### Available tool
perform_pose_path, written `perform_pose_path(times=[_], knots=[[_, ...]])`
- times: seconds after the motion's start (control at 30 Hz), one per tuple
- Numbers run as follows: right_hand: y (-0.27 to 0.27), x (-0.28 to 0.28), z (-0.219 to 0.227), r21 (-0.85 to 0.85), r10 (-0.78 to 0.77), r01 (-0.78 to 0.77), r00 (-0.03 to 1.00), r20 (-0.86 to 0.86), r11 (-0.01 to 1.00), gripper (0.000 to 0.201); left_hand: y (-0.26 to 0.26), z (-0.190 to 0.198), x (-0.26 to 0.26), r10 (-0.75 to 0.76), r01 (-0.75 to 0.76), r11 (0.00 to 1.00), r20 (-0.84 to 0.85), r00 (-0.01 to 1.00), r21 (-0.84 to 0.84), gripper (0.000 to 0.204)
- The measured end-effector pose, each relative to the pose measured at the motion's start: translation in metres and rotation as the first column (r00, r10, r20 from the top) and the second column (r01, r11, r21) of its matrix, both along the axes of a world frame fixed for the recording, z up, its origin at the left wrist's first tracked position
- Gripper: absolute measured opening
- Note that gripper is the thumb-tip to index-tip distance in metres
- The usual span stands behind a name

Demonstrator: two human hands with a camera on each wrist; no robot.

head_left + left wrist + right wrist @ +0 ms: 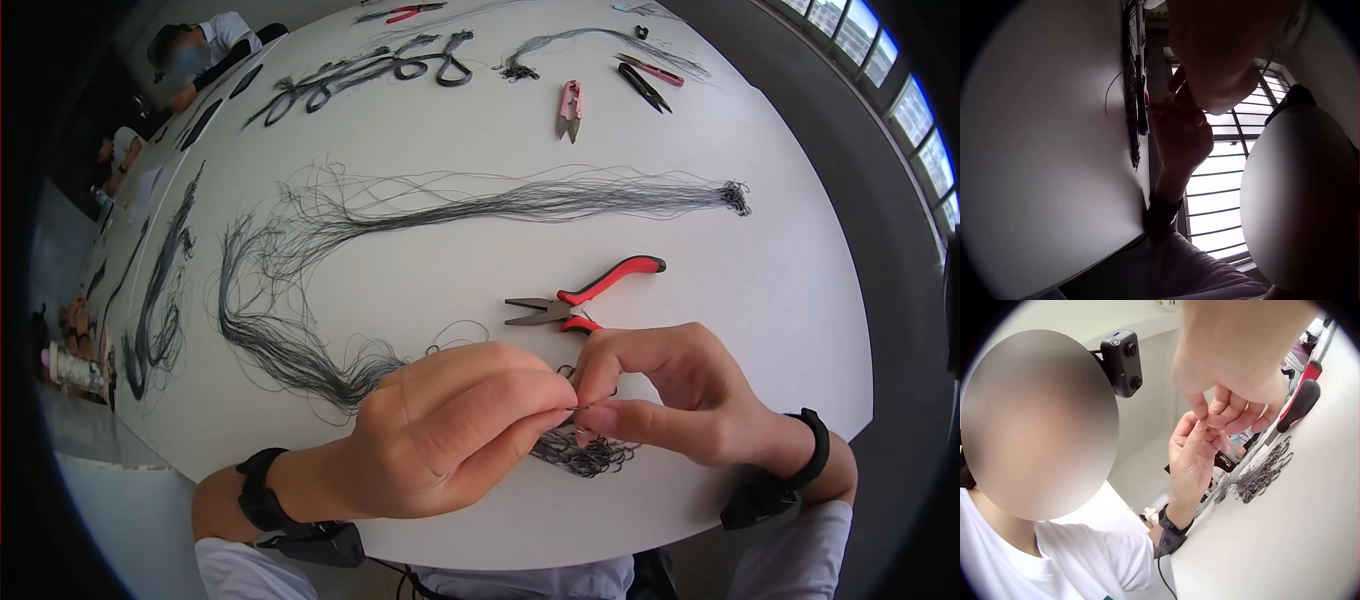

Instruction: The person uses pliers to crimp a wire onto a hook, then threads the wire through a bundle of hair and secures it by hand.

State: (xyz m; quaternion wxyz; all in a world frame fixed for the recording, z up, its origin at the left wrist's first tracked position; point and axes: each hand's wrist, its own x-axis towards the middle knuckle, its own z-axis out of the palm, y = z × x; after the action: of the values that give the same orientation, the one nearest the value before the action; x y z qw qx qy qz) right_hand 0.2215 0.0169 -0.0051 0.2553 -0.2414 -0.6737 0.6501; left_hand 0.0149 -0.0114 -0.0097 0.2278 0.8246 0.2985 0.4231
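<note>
Just in from the table's near edge (pixel 520 558), midway btwn my L hand (pixel 470 425) & R hand (pixel 685 395), both pinching it, is a tiny dark piece (pixel 577 408), long axis approx L–R, over the hook pile (pixel 590 457), w/ red-handled pliers (pixel 580 294) beyond, then room up to the strand bundle (pixel 520 207).

Along the white worktop's (pixel 805 300) right edge a hand could pass; inward, red-and-black-handled metal pliers (pixel 600 284) and, toward the near edge, a dark, curl-ended strand bundle (pixel 590 457) obstruct.
</note>
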Motion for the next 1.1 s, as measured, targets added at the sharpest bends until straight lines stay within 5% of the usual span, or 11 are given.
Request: perform_pose_path(times=[0.3,0.4,0.5,0.57,0.6,0.7,0.77,0.9,1.0,1.07,1.1], knots=[[-0.0007,-0.0003,0.0004,-0.064,0.012,-0.012,1.0,0.002,0.998,0.011,-0.0003,-0.0007,-0.0024,-0.005,0.005,1.0,-0.004,1.0,0.021,0.019],[-0.002,-0.0014,0.0025,-0.317,0.0,-0.001,1.0,-0.004,0.949,0.009,-0.0011,0.0006,-0.0021,-0.014,0.014,1.0,-0.002,1.0,0.027,0.019],[-0.0022,-0.0019,0.0003,0.124,-0.021,0.018,1.0,0.019,0.992,0.006,-0.0018,0.0016,-0.0019,-0.016,0.016,1.0,0.005,1.0,0.005,0.019],[-0.002,-0.0024,0.006,0.654,-0.149,0.037,0.982,0.116,0.756,0.005,-0.0023,0.0012,-0.002,-0.017,0.017,1.0,0.011,1.0,-0.021,0.019],[-0.0021,-0.0025,0.0058,0.654,-0.149,0.037,0.982,0.116,0.755,0.005,-0.0028,0.0,-0.0026,-0.008,0.009,0.998,0.021,1.0,-0.058,0.018],[-0.0025,-0.0027,0.0023,0.595,-0.147,0.081,0.987,0.064,0.8,0.005,-0.0024,-0.0019,-0.003,0.004,-0.002,0.997,0.026,1.0,-0.076,0.017],[-0.0025,-0.0027,-0.0036,0.185,-0.09,0.092,0.996,-0.022,0.978,0.006,-0.0019,-0.0017,-0.0032,0.006,-0.005,0.998,0.022,1.0,-0.056,0.017],[-0.0039,-0.0038,0.0001,-0.164,-0.064,0.064,0.998,0.005,0.984,0.008,-0.0021,0.0,-0.0036,-0.007,0.007,1.0,-0.013,1.0,0.0,0.018],[-0.0031,-0.0052,-0.0029,0.336,-0.105,0.099,0.994,0.0,0.937,0.008,-0.0017,-0.0005,-0.0028,-0.004,0.004,1.0,-0.006,1.0,-0.02,0.018],[-0.0049,-0.007,0.0014,0.807,-0.242,0.093,0.968,0.063,0.583,0.008,-0.0014,-0.0012,-0.0022,-0.009,0.009,0.999,0.004,1.0,-0.045,0.018],[-0.0052,-0.0068,0.0029,0.806,-0.242,0.093,0.968,0.063,0.584,0.008,-0.0016,-0.0015,-0.002,-0.01,0.011,0.999,0.011,1.0,-0.045,0.018]])
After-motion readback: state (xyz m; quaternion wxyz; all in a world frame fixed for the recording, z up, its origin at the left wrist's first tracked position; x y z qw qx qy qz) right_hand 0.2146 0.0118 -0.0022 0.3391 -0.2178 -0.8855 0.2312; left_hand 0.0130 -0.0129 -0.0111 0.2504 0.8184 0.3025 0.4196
